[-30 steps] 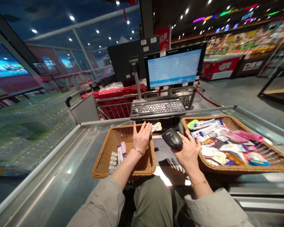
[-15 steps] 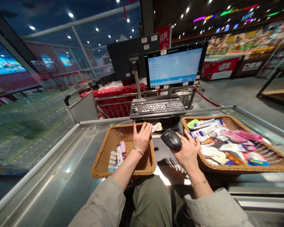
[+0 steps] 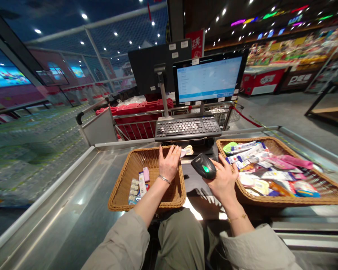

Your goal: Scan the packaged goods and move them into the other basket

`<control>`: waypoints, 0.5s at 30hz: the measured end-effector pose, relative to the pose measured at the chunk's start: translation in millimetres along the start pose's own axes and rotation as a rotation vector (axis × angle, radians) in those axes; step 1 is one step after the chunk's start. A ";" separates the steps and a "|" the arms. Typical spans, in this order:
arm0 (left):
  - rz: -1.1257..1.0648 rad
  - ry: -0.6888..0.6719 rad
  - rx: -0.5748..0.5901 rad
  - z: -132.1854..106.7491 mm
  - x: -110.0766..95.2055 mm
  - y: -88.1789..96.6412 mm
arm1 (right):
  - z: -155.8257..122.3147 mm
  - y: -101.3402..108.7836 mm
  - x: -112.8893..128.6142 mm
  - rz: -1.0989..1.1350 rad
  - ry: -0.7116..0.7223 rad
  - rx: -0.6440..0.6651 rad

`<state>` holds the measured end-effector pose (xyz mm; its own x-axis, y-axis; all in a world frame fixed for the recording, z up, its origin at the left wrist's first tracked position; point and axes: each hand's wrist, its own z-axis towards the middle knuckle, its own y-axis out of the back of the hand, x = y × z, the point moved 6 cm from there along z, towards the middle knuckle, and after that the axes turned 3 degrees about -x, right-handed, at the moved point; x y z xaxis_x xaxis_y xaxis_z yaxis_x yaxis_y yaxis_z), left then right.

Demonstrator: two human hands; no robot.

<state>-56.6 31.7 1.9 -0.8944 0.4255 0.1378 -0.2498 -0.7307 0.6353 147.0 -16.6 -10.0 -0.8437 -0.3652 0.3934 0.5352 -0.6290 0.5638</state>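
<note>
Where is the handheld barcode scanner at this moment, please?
In the head view, the black handheld barcode scanner is held in the person's right hand, between the left wicker basket and the right wicker basket, just below the keyboard.

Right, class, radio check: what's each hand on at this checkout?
Left hand at small pink packet. Right hand gripping black handheld barcode scanner, green light on. Brown wicker basket of packets beside it.
</note>
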 end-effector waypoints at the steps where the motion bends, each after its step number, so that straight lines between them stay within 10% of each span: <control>1: -0.001 0.001 0.000 0.0 -0.1 0.1 | 0.0 0.0 0.0 0.000 0.002 -0.002; 15: -0.019 0.002 -0.028 -0.5 -2.6 2.3 | 2.5 8.9 -2.1 -0.017 -0.016 -0.055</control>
<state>-55.0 28.6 2.6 -0.8900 0.4388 0.1242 -0.2773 -0.7370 0.6164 153.6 -19.7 -4.0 -0.8515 -0.3435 0.3962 0.5176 -0.6717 0.5301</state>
